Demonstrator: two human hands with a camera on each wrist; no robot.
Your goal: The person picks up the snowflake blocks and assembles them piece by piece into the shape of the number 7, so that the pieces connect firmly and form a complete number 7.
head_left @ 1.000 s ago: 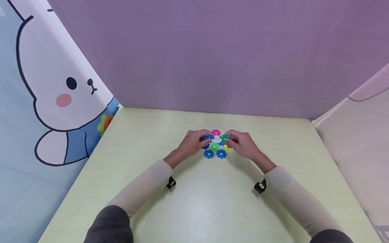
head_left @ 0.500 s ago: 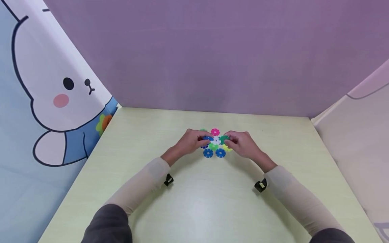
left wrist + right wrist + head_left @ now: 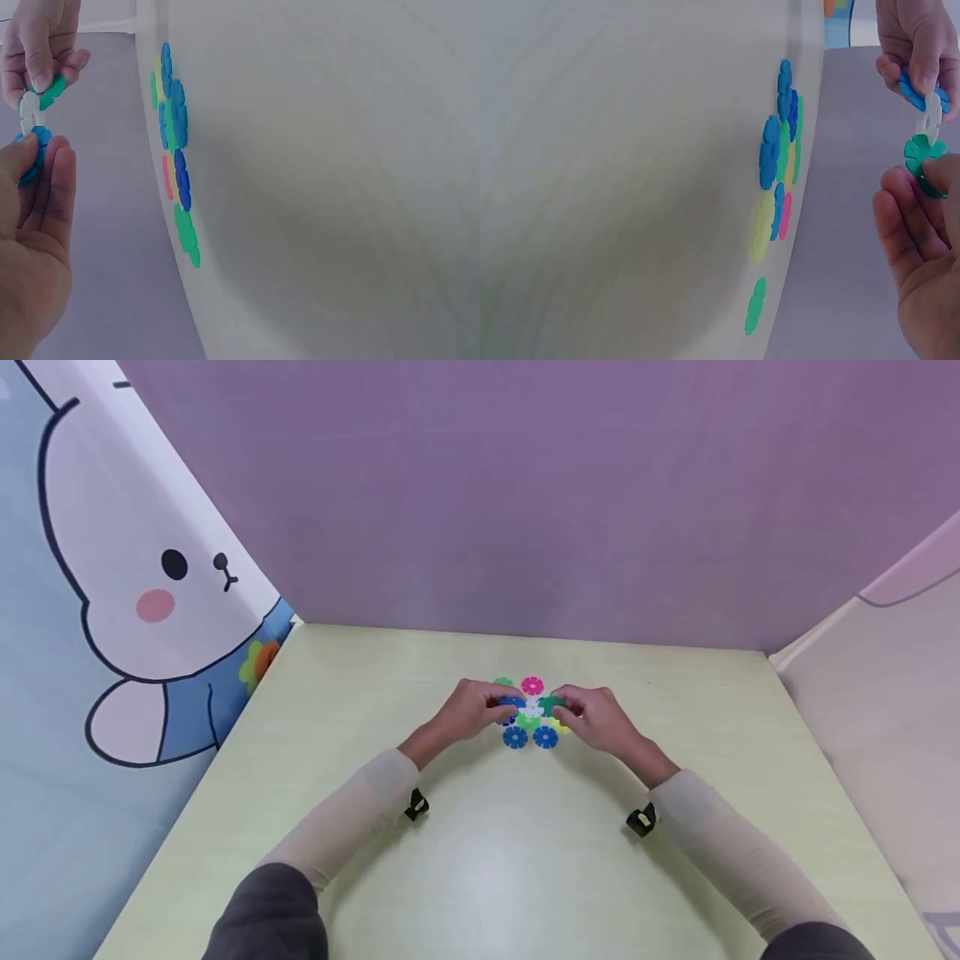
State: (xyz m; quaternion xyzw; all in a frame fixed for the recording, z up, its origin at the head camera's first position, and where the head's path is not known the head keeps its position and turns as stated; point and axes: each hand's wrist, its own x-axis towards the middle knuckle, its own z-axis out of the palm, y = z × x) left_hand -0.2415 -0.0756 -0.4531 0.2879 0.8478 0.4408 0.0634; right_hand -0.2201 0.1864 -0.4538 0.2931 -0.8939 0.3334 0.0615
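Between its thumb and fingers, the left hand [image 3: 467,710] pinches a blue notched plastic disc [image 3: 42,137]. A green notched disc [image 3: 922,154] is pinched by the right hand [image 3: 600,717]. Between these two stands a white disc [image 3: 931,118], which meets the blue one on one side and the green one on the other. Both wrist views show the three discs held above the table. How deep the notches interlock is too small to tell.
Several loose discs lie on the pale table [image 3: 480,860] beneath the hands, among them a pink disc [image 3: 532,686], a light green disc [image 3: 528,722] and a blue disc [image 3: 515,737]. A purple partition [image 3: 525,510] rises behind the table.
The hands have shifted only slightly, still pinching the blue and green discs. The green disc has come a little closer to the white one. A light green disc now shows behind the left hand.
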